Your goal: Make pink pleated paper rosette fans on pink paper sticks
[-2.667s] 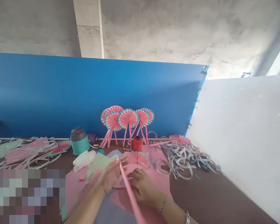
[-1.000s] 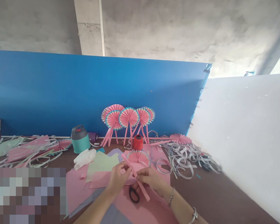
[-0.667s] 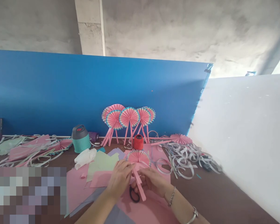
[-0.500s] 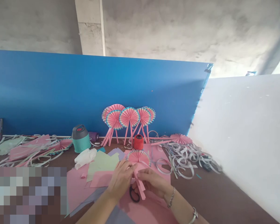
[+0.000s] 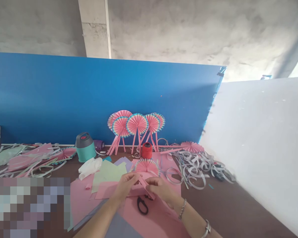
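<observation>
A folded pink paper strip [image 5: 143,182] is pinched between my two hands above the table. My left hand [image 5: 126,185] grips its upper end with thumb and fingers. Lower down, the fingers of my right hand [image 5: 161,190] close round the same strip. Just beyond my fingertips lies a half-round pleated paper fan [image 5: 147,165], pink with a striped edge. Black-handled scissors [image 5: 142,205] rest on pink paper [image 5: 159,218] below my hands, their blades partly hidden.
Several finished paper fans [image 5: 137,124] lean on the blue partition [image 5: 64,96]. A red spool [image 5: 146,151] stands before them. A teal-and-grey container [image 5: 85,148] is left of these. Curled paper strips [image 5: 198,168] heap at right, near the white wall [image 5: 263,138]. Green sheets [image 5: 109,173] lie left.
The strip has been raised and tilted, its lower end now nearer my right fingers. Both hands have shifted slightly, and more of the scissors shows beneath.
</observation>
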Motion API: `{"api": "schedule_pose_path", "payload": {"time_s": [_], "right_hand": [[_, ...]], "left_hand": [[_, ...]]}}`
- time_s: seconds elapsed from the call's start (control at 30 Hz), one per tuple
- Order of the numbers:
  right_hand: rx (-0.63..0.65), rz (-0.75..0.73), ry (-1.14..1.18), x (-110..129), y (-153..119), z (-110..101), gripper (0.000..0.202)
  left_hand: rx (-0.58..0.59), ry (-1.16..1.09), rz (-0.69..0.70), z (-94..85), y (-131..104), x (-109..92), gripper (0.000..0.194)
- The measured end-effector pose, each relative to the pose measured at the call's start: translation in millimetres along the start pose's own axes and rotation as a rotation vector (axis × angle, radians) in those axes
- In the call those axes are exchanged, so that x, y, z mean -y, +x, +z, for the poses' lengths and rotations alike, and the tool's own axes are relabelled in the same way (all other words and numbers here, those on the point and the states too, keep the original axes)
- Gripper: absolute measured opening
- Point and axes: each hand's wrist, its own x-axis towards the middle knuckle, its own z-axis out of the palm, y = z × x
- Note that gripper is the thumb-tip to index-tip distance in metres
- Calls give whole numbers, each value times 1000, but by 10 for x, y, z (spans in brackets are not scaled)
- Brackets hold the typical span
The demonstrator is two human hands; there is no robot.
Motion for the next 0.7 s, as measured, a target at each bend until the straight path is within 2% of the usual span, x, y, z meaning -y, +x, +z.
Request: {"api": "schedule_pose_path", "payload": {"time_s": [0.13,0.2,0.27,0.33,0.5,0.7], "right_hand": [[-9,-63,-46,-8,15,-9,21],[-80,-122,-132,-22,25,-17,35],[-179,-167,-202,-38,33,-20,42],[-217,-189,-210,-44,38,-22,37],[-181,-217,-247,-15,38,-25,18],[-212,-168,-185,-39,66,-29,18]], "left_hand": [[-59,-81,-15,-2,-16,-28,36],[-80,-91,-14,-11,-18,-35,37],[-100,-99,-14,-20,-16,-40,37],[-111,-107,-11,-28,-10,-42,36],[-119,-134,-1,-34,-6,-27,35],[-132,-186,2,-41,-18,-25,31]]}}
